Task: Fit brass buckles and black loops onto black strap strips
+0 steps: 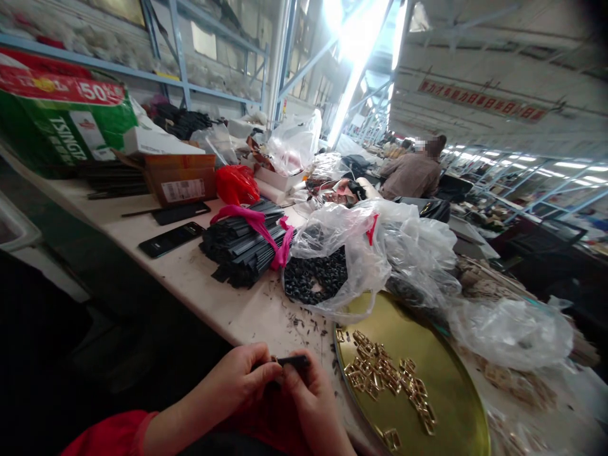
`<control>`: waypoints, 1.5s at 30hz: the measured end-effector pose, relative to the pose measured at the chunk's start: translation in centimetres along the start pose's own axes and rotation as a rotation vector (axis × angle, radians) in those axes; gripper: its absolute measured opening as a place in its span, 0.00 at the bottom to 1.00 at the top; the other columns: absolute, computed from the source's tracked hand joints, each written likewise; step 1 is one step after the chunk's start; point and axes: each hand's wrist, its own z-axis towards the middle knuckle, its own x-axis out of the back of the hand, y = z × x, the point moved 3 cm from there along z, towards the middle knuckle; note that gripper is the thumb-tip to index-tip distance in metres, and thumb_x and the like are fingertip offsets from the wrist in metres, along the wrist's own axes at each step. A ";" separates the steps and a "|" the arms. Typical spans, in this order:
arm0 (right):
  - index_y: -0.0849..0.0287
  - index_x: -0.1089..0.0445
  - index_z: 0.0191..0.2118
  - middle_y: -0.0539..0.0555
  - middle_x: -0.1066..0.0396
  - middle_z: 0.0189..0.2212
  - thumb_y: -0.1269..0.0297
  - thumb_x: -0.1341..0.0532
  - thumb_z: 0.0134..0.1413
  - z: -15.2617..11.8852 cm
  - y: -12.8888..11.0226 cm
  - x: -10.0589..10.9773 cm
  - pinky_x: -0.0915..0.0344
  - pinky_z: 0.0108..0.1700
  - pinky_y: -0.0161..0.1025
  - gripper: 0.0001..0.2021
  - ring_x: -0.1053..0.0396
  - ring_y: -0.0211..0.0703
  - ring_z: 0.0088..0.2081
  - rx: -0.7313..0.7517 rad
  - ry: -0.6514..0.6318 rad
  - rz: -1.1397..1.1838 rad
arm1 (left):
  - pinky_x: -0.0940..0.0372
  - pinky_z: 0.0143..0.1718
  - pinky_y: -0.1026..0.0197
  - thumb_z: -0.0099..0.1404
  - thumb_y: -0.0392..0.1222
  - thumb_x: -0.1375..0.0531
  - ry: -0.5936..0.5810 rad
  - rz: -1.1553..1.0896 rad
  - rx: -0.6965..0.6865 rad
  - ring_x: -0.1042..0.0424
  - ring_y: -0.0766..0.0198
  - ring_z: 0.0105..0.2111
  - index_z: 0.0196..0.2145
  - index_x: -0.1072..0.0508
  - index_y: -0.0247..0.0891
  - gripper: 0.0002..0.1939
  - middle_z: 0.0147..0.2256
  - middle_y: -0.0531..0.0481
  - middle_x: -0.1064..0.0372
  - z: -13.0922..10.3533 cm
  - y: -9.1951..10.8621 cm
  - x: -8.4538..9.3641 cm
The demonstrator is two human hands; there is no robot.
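Note:
Just in front of the table's near edge, both my hands are closed on one short black strap [295, 361]. My left hand [251, 373] pinches it between thumb and fingers. Beside it, my right hand [311, 389] grips the strap's other part, the thumb pressed against it. A small shiny bit shows at the left fingertips, too small to make out. To the right of my hands lies a round gold tray [451, 380] with many gold buckles [375, 367] heaped on it. Behind it, an open clear plastic bag [365, 266] holds small black pieces [318, 275].
A bundle of black strips [242, 247] tied with pink cloth lies on the table [190, 278], near a black phone [171, 239]. Farther back are a cardboard box [180, 177] and a red bag [237, 185]. Another person [412, 172] sits beyond. More plastic bags [513, 332] lie right.

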 end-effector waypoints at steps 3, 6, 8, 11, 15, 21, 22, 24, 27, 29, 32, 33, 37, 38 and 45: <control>0.59 0.36 0.29 0.48 0.36 0.24 0.61 0.46 0.55 2.0 -1.3 1.3 0.42 0.28 0.32 0.09 0.39 0.37 0.27 -0.002 -0.213 -0.196 | 0.44 0.21 0.68 0.58 0.50 0.46 -0.005 -0.014 -0.046 0.38 0.69 0.19 0.35 0.38 0.36 0.14 0.21 0.57 0.37 1.4 -0.2 0.2; 0.60 0.33 0.32 0.50 0.33 0.25 0.62 0.51 0.58 6.3 -3.0 4.4 0.41 0.29 0.32 0.12 0.36 0.38 0.28 0.092 -0.242 -0.629 | 0.45 0.21 0.69 0.60 0.48 0.48 -0.057 -0.023 -0.060 0.39 0.71 0.18 0.40 0.36 0.36 0.15 0.22 0.58 0.38 2.5 0.0 0.4; 0.60 0.33 0.36 0.54 0.31 0.33 0.68 0.50 0.57 10.1 -4.0 6.8 0.40 0.37 0.33 0.09 0.34 0.40 0.36 0.187 -0.034 -1.067 | 0.48 0.19 0.69 0.61 0.50 0.49 -0.055 -0.025 -0.031 0.42 0.72 0.17 0.34 0.34 0.35 0.15 0.21 0.58 0.39 3.4 0.1 0.7; 0.60 0.31 0.36 0.58 0.32 0.38 0.75 0.46 0.49 15.0 -3.7 8.6 0.41 0.41 0.37 0.10 0.33 0.45 0.40 0.166 -0.002 -1.213 | 0.51 0.16 0.70 0.59 0.52 0.49 -0.008 -0.065 0.009 0.46 0.73 0.15 0.31 0.37 0.36 0.15 0.19 0.59 0.41 4.6 0.2 1.4; 0.60 0.31 0.26 0.57 0.32 0.30 0.76 0.43 0.45 18.0 -2.3 8.6 0.43 0.38 0.38 0.06 0.32 0.47 0.35 0.117 -0.022 -1.229 | 0.54 0.14 0.70 0.57 0.54 0.49 0.014 -0.086 0.059 0.48 0.74 0.13 0.29 0.39 0.36 0.16 0.17 0.60 0.42 5.4 -0.6 1.9; 0.59 0.36 0.23 0.53 0.34 0.27 0.75 0.41 0.42 18.1 -2.5 9.6 0.45 0.35 0.38 0.05 0.36 0.44 0.33 0.148 0.084 -1.035 | 0.55 0.13 0.70 0.57 0.55 0.50 0.064 -0.086 0.055 0.50 0.74 0.12 0.26 0.41 0.38 0.16 0.15 0.62 0.45 4.8 -1.2 1.8; 0.58 0.37 0.23 0.52 0.35 0.25 0.73 0.40 0.41 17.7 -2.8 9.8 0.45 0.35 0.38 0.05 0.37 0.43 0.31 0.155 0.102 -0.979 | 0.55 0.13 0.70 0.57 0.55 0.50 0.075 -0.078 0.044 0.50 0.74 0.12 0.26 0.41 0.38 0.16 0.15 0.62 0.45 4.6 -0.9 1.8; 0.58 0.38 0.21 0.49 0.37 0.21 0.68 0.40 0.43 16.2 -3.4 9.8 0.44 0.32 0.37 0.06 0.39 0.41 0.28 0.159 0.113 -0.848 | 0.54 0.14 0.70 0.58 0.54 0.50 0.103 -0.052 0.010 0.50 0.74 0.12 0.27 0.40 0.38 0.16 0.15 0.61 0.45 4.2 -0.1 1.7; 0.59 0.37 0.23 0.49 0.36 0.18 0.57 0.43 0.47 12.5 -4.0 8.0 0.41 0.28 0.37 0.12 0.38 0.39 0.23 0.146 0.059 -0.620 | 0.52 0.16 0.70 0.60 0.52 0.50 0.163 -0.027 -0.094 0.48 0.73 0.14 0.27 0.39 0.37 0.15 0.16 0.60 0.44 3.2 1.6 1.5; 0.60 0.36 0.27 0.50 0.34 0.20 0.51 0.45 0.50 9.4 -4.2 6.1 0.39 0.28 0.36 0.15 0.37 0.38 0.23 0.141 0.034 -0.484 | 0.50 0.18 0.69 0.62 0.51 0.50 0.205 -0.017 -0.170 0.46 0.72 0.16 0.27 0.37 0.36 0.15 0.17 0.60 0.45 2.4 2.6 1.3; 0.60 0.35 0.33 0.49 0.33 0.24 0.51 0.39 0.46 5.3 -3.9 3.5 0.38 0.29 0.35 0.16 0.36 0.35 0.24 0.052 0.045 -0.070 | 0.49 0.21 0.69 0.62 0.50 0.49 0.245 0.027 -0.247 0.45 0.71 0.19 0.28 0.35 0.36 0.14 0.18 0.60 0.46 1.0 3.6 0.7; 0.60 0.35 0.32 0.47 0.33 0.23 0.53 0.36 0.42 4.3 -3.7 2.8 0.38 0.28 0.33 0.16 0.37 0.34 0.23 -0.007 0.050 0.117 | 0.48 0.21 0.68 0.62 0.49 0.49 0.252 0.045 -0.260 0.45 0.71 0.19 0.29 0.34 0.36 0.14 0.18 0.59 0.46 0.5 3.8 0.5; 0.60 0.38 0.24 0.43 0.37 0.17 0.59 0.29 0.32 2.2 -3.2 0.9 0.40 0.26 0.29 0.18 0.39 0.30 0.20 -0.168 0.048 0.540 | 0.47 0.24 0.68 0.62 0.48 0.50 0.287 0.130 -0.267 0.43 0.69 0.21 0.29 0.32 0.36 0.13 0.19 0.58 0.43 -1.2 3.7 0.1; 0.60 0.39 0.24 0.43 0.37 0.17 0.59 0.29 0.32 1.9 -3.1 0.7 0.40 0.26 0.29 0.18 0.39 0.30 0.20 -0.171 0.044 0.554 | 0.46 0.24 0.68 0.62 0.47 0.49 0.300 0.161 -0.267 0.42 0.69 0.21 0.29 0.32 0.36 0.13 0.20 0.58 0.43 -1.5 3.6 0.1; 0.60 0.38 0.23 0.45 0.34 0.20 0.57 0.30 0.34 0.0 -2.5 1.1 0.40 0.24 0.28 0.18 0.38 0.30 0.21 -0.172 0.077 0.488 | 0.44 0.27 0.67 0.62 0.46 0.49 0.371 0.248 -0.309 0.38 0.67 0.25 0.30 0.30 0.36 0.12 0.23 0.56 0.37 -3.2 2.5 -0.6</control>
